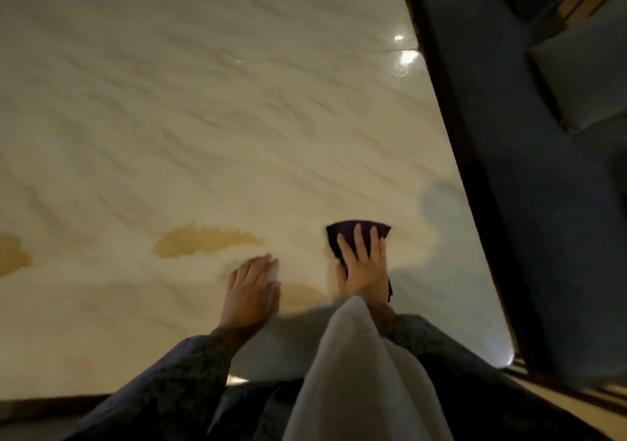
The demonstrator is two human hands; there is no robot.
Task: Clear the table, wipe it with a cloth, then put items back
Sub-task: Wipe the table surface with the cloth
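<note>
a: where's the cloth (356, 237) now?

b: under my right hand (363, 267), flat on the table (203, 101) near its right edge. my fingers (357, 242) are spread apart and pressing down on it, not pinching it.

a: and your left hand (252, 288)?

b: palm down on the bare top just beside the right one, fingers together. there may be something pale under the fingertips, i can't tell what.

a: which way next?

b: i'd say left. the brown spill (203, 244) lies left of the cloth and a little farther from me, its long axis running left to right. the left hand is nearer to it, but the right one has the cloth, so the sweep would pass in front of my left fingers. another stain (12, 254) sits at the far left edge of view.

a: any bowls or trays?

b: none in sight. only a dark sofa (543, 169) beyond the table's edge.
</note>
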